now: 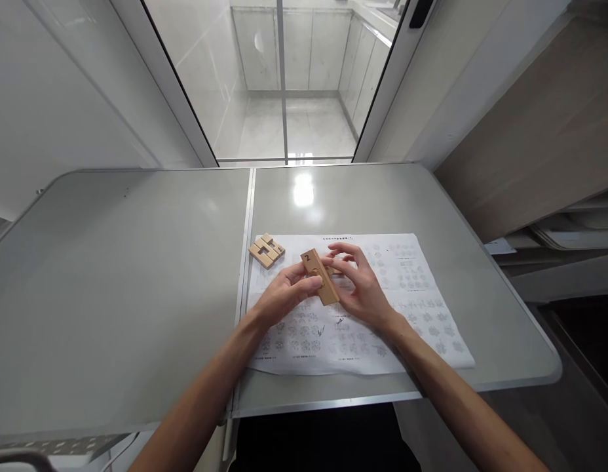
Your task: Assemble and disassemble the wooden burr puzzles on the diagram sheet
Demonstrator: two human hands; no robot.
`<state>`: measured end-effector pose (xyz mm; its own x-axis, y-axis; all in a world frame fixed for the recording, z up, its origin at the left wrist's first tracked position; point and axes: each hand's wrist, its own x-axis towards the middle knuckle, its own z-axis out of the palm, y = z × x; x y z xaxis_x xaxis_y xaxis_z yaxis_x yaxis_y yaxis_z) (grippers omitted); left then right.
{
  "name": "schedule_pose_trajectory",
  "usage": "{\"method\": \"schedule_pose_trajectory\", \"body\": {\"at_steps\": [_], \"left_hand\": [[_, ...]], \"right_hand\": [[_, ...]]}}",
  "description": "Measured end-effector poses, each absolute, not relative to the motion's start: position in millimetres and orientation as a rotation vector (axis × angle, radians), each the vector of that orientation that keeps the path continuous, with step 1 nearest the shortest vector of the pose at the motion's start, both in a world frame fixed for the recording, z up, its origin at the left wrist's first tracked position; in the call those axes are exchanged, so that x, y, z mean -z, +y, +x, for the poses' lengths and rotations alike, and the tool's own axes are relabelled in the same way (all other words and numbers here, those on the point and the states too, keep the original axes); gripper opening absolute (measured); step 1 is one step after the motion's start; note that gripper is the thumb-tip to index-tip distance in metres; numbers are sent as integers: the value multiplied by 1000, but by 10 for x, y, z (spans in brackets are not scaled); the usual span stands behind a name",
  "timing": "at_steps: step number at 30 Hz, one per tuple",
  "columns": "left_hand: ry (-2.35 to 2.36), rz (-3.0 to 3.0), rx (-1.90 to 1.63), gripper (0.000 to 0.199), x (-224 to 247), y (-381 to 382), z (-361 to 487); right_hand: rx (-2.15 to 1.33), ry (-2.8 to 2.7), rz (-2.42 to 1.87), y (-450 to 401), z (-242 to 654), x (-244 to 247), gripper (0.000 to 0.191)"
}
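My left hand [287, 292] is closed on a wooden puzzle block [325, 288], its thumb pressed against the near face. The block is tilted and carries a black "2" at its upper end; a rounded part shows by the thumb. Close against its right side is my right hand [361, 288], with the fingers curved and the upper ones somewhat apart. Between those fingers a bit of wood [336, 271] shows; the block hides the right thumb and most of that piece. Left of the hands lies a flat group of notched wooden pieces [263, 255], marked with a "3".
A large printed sheet [432, 328] with small diagrams and a few handwritten marks lies under the hands. The grey table [137, 282] has a metal seam [248, 203] left of the sheet. Beyond it stands a glass door [314, 124]; shelves [574, 229] are at the right.
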<state>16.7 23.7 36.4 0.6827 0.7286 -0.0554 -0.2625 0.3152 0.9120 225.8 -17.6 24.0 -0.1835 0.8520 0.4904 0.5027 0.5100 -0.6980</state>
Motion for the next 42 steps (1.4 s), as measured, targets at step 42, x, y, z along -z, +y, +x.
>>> {"method": "schedule_pose_trajectory", "body": {"at_steps": [42], "left_hand": [[320,663,-735,23,-371,232,125]], "right_hand": [[-118,-1963,-1067,-162,2212,-153,24]]}}
